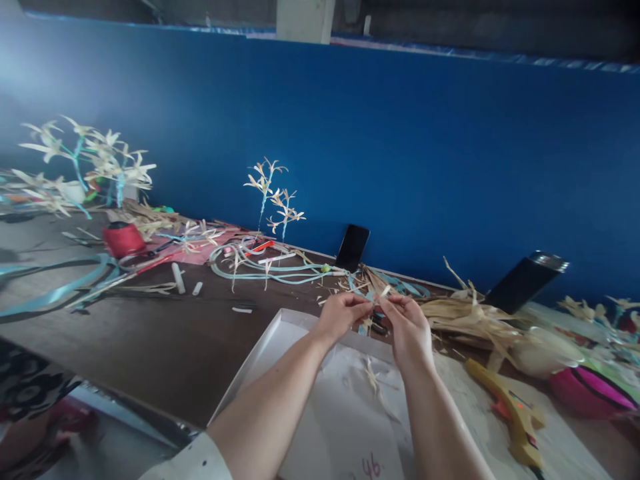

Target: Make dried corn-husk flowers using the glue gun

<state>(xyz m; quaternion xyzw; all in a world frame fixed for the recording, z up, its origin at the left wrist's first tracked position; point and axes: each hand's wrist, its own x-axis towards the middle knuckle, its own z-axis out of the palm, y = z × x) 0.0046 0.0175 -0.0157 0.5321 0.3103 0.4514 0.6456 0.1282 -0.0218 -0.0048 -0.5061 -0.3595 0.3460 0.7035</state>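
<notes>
Above the far rim of a shallow white box [295, 317], my left hand [345, 313] and my right hand [407, 323] meet with fingertips pinched. A small pale strip [385, 291] pokes up at my right fingertips. What my left fingers pinch is too small and covered to make out. Inside the box, below my hands, lies a pale flower-like piece with thin petals [373, 377]. Dry tan husks [465, 313] are heaped just right of my right hand.
A yellow glue gun [507, 410] lies at right, near a pink pouch [593, 392]. A dark flask [525, 280] and a phone [353, 247] lean by the blue partition [425, 153]. Finished-looking flower stems [265, 193], blue tubing [295, 277] and a red spool [123, 239] are left.
</notes>
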